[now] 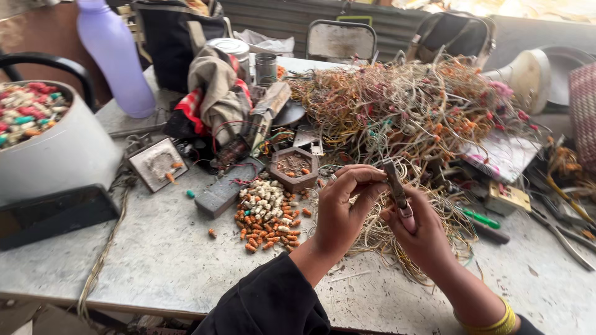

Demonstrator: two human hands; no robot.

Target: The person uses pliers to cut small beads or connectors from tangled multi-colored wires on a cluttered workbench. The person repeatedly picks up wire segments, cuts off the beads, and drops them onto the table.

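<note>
My left hand (343,208) pinches a thin wire end between thumb and fingers, just above the table. Close beside it, my right hand (421,232) grips small pliers (395,189) with pink handles, jaws pointing up toward the left fingertips. A heap of orange and white small caps (268,215) lies left of my left hand. Behind both hands spreads a large tangle of thin wires (410,111) with coloured ends.
A grey metal table (174,254) carries a hexagonal wooden dish (293,166), a square tray (156,162), a green screwdriver (481,218), a white pot of coloured caps (43,139), a purple bottle (115,59), cloth, tins and bags. A chair (340,40) stands behind.
</note>
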